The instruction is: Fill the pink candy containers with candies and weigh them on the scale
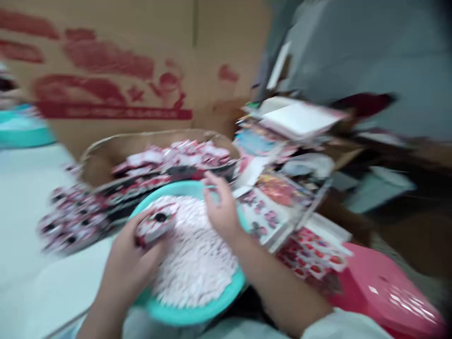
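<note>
At a cluttered table (21,197), my left hand (129,263) pinches a small red-and-white packet (155,223) with a dark spot, holding it over the teal tray (197,313). My right hand (222,212) rests, fingers loosely curled and empty as far as the blur lets me tell, on the heap of small white pieces (196,256) filling that tray. A brown box (102,157) of like packets sits just behind; printed sheets (282,197) pile up to the right. I judge this a picking-up step: next the right grip must close on one white piece without scattering the heap.
</note>
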Motion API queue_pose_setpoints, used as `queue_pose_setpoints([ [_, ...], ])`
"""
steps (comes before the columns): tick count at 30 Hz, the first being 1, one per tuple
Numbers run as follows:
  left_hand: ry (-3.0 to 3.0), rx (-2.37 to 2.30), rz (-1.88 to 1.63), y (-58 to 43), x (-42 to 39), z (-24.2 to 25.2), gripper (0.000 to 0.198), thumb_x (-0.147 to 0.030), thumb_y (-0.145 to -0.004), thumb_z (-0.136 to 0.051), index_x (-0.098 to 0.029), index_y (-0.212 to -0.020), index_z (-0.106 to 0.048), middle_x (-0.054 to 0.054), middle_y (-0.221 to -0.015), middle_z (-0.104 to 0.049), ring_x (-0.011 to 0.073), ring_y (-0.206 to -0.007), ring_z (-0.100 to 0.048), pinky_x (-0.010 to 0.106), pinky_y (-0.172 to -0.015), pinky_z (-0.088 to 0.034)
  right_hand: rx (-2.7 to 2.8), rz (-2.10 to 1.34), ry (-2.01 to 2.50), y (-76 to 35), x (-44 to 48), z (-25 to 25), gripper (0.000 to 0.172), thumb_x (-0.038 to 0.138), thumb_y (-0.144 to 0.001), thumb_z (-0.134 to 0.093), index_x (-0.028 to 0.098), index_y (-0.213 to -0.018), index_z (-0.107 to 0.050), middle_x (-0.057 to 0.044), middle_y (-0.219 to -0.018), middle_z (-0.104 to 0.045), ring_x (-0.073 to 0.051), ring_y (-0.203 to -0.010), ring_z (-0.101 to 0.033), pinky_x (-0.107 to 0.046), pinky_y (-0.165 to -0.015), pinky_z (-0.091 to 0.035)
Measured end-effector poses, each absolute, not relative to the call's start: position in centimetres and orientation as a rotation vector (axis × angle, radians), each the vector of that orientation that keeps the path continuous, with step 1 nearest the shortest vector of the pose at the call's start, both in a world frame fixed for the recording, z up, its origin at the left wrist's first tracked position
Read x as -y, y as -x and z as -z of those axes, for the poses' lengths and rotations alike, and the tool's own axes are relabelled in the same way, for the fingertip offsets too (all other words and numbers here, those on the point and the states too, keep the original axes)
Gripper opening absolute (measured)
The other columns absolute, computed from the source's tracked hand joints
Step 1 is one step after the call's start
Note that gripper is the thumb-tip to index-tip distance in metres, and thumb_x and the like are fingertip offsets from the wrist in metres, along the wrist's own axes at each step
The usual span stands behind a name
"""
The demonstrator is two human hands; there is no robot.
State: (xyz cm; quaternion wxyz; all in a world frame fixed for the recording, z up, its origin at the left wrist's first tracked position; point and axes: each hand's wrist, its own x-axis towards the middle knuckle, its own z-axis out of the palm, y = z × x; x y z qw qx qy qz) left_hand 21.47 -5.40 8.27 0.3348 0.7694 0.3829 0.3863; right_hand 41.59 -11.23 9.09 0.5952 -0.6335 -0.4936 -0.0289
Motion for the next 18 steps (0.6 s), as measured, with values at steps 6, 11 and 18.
queue_pose_setpoints([
  [6, -1.734, -1.27, -1.095, -13.8, 3.6, -8.8, 0.065, -0.042, -0.07, -0.082, -0.017, -0.126, -0.06, 0.011, -0.122, -0.07, 0.0269, -0.105, -0.071, 0.036, -0.089, -0.06, 1.171, -0.28, 1.639, -44.2, 10.0, -6.9, 0.042, 0.041, -0.088, -0.065, 0.02, -0.123, -0.067, -0.014, -0.129, -0.064, -0.027, -0.114, -0.065, -0.042, -0.092, -0.058],
  [11, -1.654, -1.502, -1.085, -6.6, 2.9, -6.6, 0.063, -0.041, -0.071, -0.081, -0.016, -0.125, -0.06, 0.014, -0.125, -0.069, 0.0263, -0.108, -0.069, 0.038, -0.092, -0.058, 1.252, -0.385, 1.795, -43.3, 10.1, -7.0, 0.045, 0.05, -0.087, -0.063, 0.024, -0.123, -0.068, -0.011, -0.133, -0.064, -0.028, -0.104, -0.069, -0.043, -0.083, -0.059],
  [18, -1.509, -1.459, -1.096, -3.7, 4.2, -3.4, 0.091, -0.038, -0.07, -0.085, -0.022, -0.148, -0.041, 0.016, -0.143, -0.059, 0.0289, -0.129, -0.06, 0.049, -0.113, -0.047, 1.549, -0.135, 1.634, -43.6, 9.4, -9.4, 0.032, 0.044, -0.093, -0.059, 0.023, -0.115, -0.07, -0.012, -0.125, -0.066, -0.028, -0.114, -0.065, -0.041, -0.086, -0.059],
])
